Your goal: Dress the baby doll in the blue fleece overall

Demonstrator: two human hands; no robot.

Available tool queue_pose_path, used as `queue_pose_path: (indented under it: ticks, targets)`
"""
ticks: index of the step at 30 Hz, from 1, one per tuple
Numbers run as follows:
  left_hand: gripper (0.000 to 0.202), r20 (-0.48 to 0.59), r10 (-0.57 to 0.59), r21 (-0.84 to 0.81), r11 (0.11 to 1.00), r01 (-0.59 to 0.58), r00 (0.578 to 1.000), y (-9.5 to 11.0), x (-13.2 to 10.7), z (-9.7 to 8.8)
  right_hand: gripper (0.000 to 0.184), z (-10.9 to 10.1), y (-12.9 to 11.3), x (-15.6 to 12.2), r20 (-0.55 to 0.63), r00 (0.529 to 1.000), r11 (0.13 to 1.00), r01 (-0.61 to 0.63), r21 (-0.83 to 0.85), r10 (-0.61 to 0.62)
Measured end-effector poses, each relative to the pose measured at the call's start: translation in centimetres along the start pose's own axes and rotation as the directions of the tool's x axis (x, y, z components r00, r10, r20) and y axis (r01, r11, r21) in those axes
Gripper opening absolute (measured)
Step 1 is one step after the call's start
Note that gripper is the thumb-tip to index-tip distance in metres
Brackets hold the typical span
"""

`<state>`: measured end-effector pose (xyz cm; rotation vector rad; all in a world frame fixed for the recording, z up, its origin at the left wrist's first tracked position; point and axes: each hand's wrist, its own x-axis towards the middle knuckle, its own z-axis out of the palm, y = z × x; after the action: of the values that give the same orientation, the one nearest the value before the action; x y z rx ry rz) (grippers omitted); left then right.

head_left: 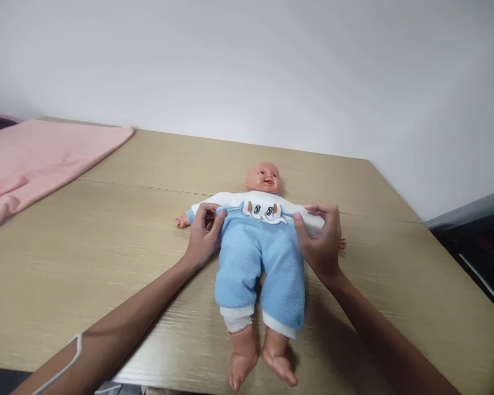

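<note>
A baby doll (263, 178) lies on its back on the table, head away from me and bare feet toward me. It wears an outfit (239, 258) with a white top, light blue fleece legs and an animal face patch (264, 211) on the chest. At the chest's left side, my left hand (205, 233) pinches the outfit's blue edge between thumb and fingers. My right hand (321, 241) grips the cloth on the opposite side, by the white sleeve, and partly hides that doll arm.
A pink cloth (53, 156) lies spread over the table's far left, with folds at its near edge. The wooden table (107, 263) meets a white wall (247, 71) at the back. Dark items (477, 247) stand beyond the right edge.
</note>
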<state>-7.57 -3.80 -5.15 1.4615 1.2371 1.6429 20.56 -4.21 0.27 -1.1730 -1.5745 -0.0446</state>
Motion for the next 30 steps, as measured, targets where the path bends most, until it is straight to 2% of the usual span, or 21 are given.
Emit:
queue_pose_path:
  ticks: [2, 3, 4, 5, 7, 9, 11, 13, 14, 15, 16, 17, 19, 21, 23, 25, 30]
  targets:
    - [0.034, -0.003, 0.003, -0.005, 1.000, -0.003, 1.000, -0.1, 0.0, 0.0, 0.018, 0.8, -2.2, 2.4, 0.055, 0.994, 0.994, 0.092, 0.065, -0.096]
    - [0.034, -0.001, 0.002, -0.013, 1.000, -0.002, 1.000, -0.2, 0.0, 0.0, 0.012, 1.5, -3.4, 3.7, 0.120, 0.982, 0.984, 0.130, 0.123, -0.145]
    - [0.033, -0.001, 0.004, -0.021, 1.000, -0.004, 1.000, -0.2, 0.0, 0.0, 0.007, 2.5, -4.5, 5.1, 0.224, 0.953, 0.969, 0.164, 0.185, -0.204]
    - [0.031, -0.002, 0.008, -0.027, 1.000, -0.008, 1.000, -0.2, -0.1, 0.0, 0.003, 3.7, -5.4, 6.4, 0.343, 0.905, 0.959, 0.186, 0.215, -0.252]
    - [0.027, -0.004, 0.027, -0.029, 0.999, -0.027, 1.000, -0.2, -0.2, -0.1, 0.006, 6.8, -6.7, 8.7, 0.590, 0.743, 0.948, 0.227, 0.223, -0.317]
    - [0.022, -0.015, 0.054, -0.019, 0.998, -0.054, 0.998, -0.2, -0.2, -0.1, 0.013, 10.8, -7.1, 10.4, 0.749, 0.538, 0.921, 0.269, 0.282, -0.386]
    - [0.021, -0.032, 0.069, -0.002, 0.998, -0.069, 0.997, 0.0, -0.3, -0.1, 0.031, 14.9, -7.0, 11.3, 0.829, 0.331, 0.876, 0.346, 0.337, -0.450]
    - [0.022, -0.048, 0.056, -0.004, 0.998, -0.057, 0.997, 0.3, -0.3, -0.1, 0.035, 18.3, -6.7, 11.4, 0.870, 0.080, 0.812, 0.409, 0.417, -0.487]
    - [0.023, -0.052, 0.041, -0.015, 0.999, -0.042, 0.998, 0.5, -0.3, -0.1, 0.033, 19.6, -6.6, 11.3, 0.877, -0.007, 0.794, 0.420, 0.439, -0.481]
    - [0.025, -0.056, 0.024, -0.032, 0.999, -0.026, 0.998, 0.7, -0.3, 0.0, 0.032, 20.5, -6.6, 11.1, 0.879, -0.070, 0.782, 0.426, 0.455, -0.473]
    - [0.025, -0.058, 0.007, -0.052, 0.999, -0.010, 0.998, 0.8, -0.4, 0.0, 0.030, 21.1, -6.7, 11.0, 0.881, -0.099, 0.776, 0.434, 0.457, -0.463]
    - [0.026, -0.059, -0.011, -0.070, 0.998, 0.007, 0.998, 0.9, -0.4, 0.0, 0.030, 21.2, -6.8, 10.8, 0.883, -0.097, 0.771, 0.450, 0.450, -0.459]
    - [0.026, -0.050, -0.043, -0.098, 0.994, 0.038, 0.998, 1.1, -0.6, 0.1, 0.030, 20.7, -7.1, 10.8, 0.877, -0.033, 0.760, 0.485, 0.433, -0.479]
    - [0.024, -0.025, -0.048, -0.108, 0.993, 0.045, 0.999, 1.0, -0.9, 0.1, 0.033, 19.3, -7.3, 11.0, 0.852, 0.087, 0.772, 0.478, 0.419, -0.516]
    - [0.021, -0.004, -0.017, -0.094, 0.995, 0.017, 1.000, 0.9, -1.1, 0.1, 0.036, 17.6, -7.4, 11.4, 0.812, 0.225, 0.811, 0.400, 0.427, -0.538]
    - [0.020, -0.001, 0.025, -0.072, 0.997, -0.025, 1.000, 0.8, -1.2, 0.0, 0.039, 15.9, -7.3, 11.8, 0.782, 0.318, 0.840, 0.292, 0.457, -0.536]
    - [0.017, 0.005, 0.136, -0.013, 0.991, -0.136, 0.991, 0.3, -1.7, -0.6, 0.042, 13.1, -5.9, 12.1, 0.778, 0.422, 0.866, 0.038, 0.498, -0.466]
